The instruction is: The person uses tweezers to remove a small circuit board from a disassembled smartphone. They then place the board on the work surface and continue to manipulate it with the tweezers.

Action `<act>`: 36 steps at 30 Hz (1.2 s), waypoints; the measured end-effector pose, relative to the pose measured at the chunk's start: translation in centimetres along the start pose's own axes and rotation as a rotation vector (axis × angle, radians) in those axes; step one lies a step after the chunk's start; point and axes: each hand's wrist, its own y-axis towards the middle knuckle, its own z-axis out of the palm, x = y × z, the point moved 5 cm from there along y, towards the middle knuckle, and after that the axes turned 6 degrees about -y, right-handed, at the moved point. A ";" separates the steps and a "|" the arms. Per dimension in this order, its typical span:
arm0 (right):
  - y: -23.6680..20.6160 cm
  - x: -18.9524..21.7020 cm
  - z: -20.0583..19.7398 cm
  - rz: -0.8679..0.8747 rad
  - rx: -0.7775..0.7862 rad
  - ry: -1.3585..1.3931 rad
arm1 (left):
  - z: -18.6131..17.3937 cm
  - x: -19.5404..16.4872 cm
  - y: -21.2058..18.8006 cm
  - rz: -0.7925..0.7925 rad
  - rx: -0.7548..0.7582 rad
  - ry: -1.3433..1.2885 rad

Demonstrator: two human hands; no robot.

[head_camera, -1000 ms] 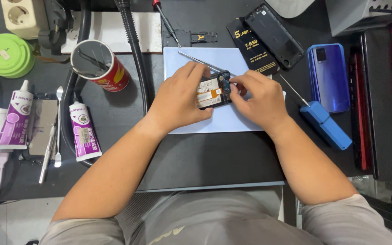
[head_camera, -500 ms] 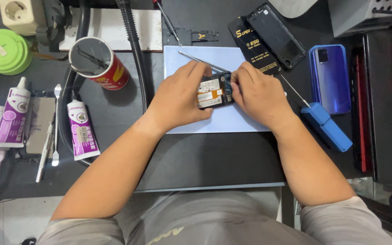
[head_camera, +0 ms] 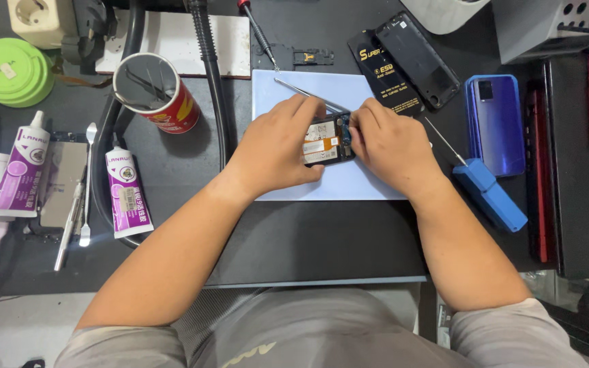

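Left hand (head_camera: 277, 153) cupped over one end of the opened phone (head_camera: 327, 140), fingers curled and pressing it down against the pale blue mat (head_camera: 322, 187); right hand (head_camera: 393, 146) closed in from the other side, fingertips bunched at the phone's edge, pinching or prying something too small to make out. Phone lying flat near the middle of the mat, back off, orange flex and dark boards exposed between the two hands. Looks light, thin and stiff, but fragile inside: thin ribbons, tiny connectors, nothing to squeeze. Best held by the outer frame along the long edges, clear of the bare parts. Mat probably grippy enough to stop sliding. Metal tweezers (head_camera: 305, 92) resting on the mat's upper part, just beyond the fingers. Dark bench (head_camera: 308, 238) crowded all round: red can (head_camera: 161, 95) holding tools at upper left, two purple-and-white glue tubes (head_camera: 125, 194) further left, green round container (head_camera: 9, 71) in the corner. Black phone back cover (head_camera: 420, 60) up right, blue phone (head_camera: 495, 123) beside it, blue-handled tool (head_camera: 489, 194) just by the right wrist. Little free room on the right side; near edge of the bench open in front of the forearms.
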 end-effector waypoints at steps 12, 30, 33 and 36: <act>0.1 0.0 -0.9 0.028 -0.002 0.105 | -0.2 0.1 0.1 -0.020 0.015 -0.026; -0.2 -0.4 0.1 0.009 0.087 -0.011 | 0.2 0.2 0.1 -0.007 0.056 -0.052; -0.2 -0.3 0.0 0.013 0.107 0.001 | 0.1 0.2 0.0 -0.011 0.059 -0.056; -0.2 -0.1 -0.3 0.028 0.107 -0.001 | 0.2 0.2 0.0 -0.014 0.059 -0.056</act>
